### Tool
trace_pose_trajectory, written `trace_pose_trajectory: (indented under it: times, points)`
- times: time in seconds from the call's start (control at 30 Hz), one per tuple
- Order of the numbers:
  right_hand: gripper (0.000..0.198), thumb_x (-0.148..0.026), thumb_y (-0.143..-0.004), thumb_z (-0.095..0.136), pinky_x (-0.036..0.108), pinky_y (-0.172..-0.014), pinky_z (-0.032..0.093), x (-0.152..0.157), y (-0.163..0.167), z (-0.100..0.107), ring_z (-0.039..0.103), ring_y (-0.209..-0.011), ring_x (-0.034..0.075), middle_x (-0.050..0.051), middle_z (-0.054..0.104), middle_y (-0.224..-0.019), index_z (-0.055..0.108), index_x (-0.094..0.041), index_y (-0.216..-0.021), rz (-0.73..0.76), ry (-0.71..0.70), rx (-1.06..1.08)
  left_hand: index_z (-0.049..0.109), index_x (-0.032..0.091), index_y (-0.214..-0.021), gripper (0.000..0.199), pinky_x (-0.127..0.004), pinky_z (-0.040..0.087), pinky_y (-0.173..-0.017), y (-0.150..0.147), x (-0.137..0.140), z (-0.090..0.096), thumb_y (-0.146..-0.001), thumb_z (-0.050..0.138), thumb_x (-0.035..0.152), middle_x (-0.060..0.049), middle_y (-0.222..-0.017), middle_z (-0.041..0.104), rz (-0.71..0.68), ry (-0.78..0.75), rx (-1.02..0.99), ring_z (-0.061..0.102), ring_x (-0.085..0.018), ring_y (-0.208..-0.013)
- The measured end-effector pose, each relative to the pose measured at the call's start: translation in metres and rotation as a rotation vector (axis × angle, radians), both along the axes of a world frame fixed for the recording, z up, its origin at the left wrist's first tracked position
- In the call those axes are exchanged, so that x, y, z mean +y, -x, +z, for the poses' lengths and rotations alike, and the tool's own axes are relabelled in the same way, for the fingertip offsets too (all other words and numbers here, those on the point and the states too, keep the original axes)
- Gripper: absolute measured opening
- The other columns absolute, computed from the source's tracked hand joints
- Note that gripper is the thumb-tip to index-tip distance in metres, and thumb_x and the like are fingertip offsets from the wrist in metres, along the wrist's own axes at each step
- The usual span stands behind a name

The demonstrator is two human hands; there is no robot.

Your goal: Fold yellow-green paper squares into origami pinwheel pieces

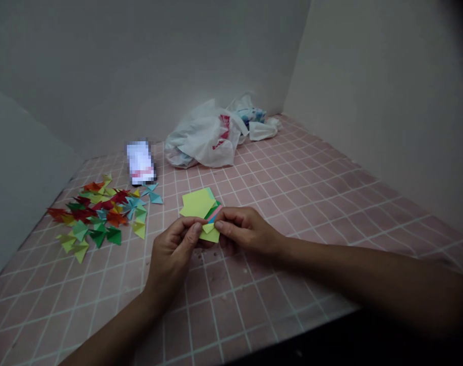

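Between my two hands is a small yellow-green sheet of origami paper [210,235], partly folded, with a raised flap near its upper edge. My left hand [180,243] pinches its left side between thumb and forefinger. On the right side, my right hand [243,230] grips the same paper with thumb and bent fingers. Just behind them lies a stack of coloured paper sheets [197,201], yellow-green on top, with green, pink and blue edges showing. My fingers hide parts of the folded paper and the stack's near edge.
To the left lies a pile of folded paper pieces [97,208] in red, orange, yellow, green and blue. A lit phone [140,162], its screen blurred, is behind them. White plastic bags [206,134] sit by the wall, on a pink checked tablecloth [292,178].
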State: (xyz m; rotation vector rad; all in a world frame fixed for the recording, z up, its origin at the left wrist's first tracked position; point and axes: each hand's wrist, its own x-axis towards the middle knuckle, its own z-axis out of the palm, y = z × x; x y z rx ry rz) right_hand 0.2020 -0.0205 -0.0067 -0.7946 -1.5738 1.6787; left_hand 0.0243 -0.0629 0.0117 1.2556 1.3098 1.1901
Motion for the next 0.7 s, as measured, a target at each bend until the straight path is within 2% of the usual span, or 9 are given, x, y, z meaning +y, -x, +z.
trace_pose_trajectory:
  times: [0.33, 0.7]
  points:
    - [0.023, -0.027, -0.094, 0.055, 0.018, -0.045, 0.042, -0.0016, -0.0012, 0.0016, 0.053, -0.048, 0.007, -0.003, 0.058, -0.061, 0.057, -0.016, -0.074, -0.017, -0.028, -0.011, 0.069, 0.017, -0.086, 0.011, -0.02, 0.057, -0.057, -0.0017, 0.0023, -0.0001, -0.081, 0.073, 0.026, 0.001, -0.07, 0.073, -0.006, 0.069, -0.04, 0.072, -0.012, -0.059]
    - [0.025, -0.028, -0.094, 0.053, 0.019, -0.044, 0.042, -0.0016, -0.0006, 0.0023, 0.053, -0.047, 0.007, -0.002, 0.057, -0.061, 0.056, -0.016, -0.073, -0.029, -0.096, -0.04, 0.069, 0.018, -0.08, 0.01, -0.017, 0.055, -0.054, -0.0018, 0.0013, -0.0017, -0.082, 0.071, 0.027, 0.003, -0.065, 0.072, 0.036, 0.012, 0.069, 0.072, -0.012, -0.055]
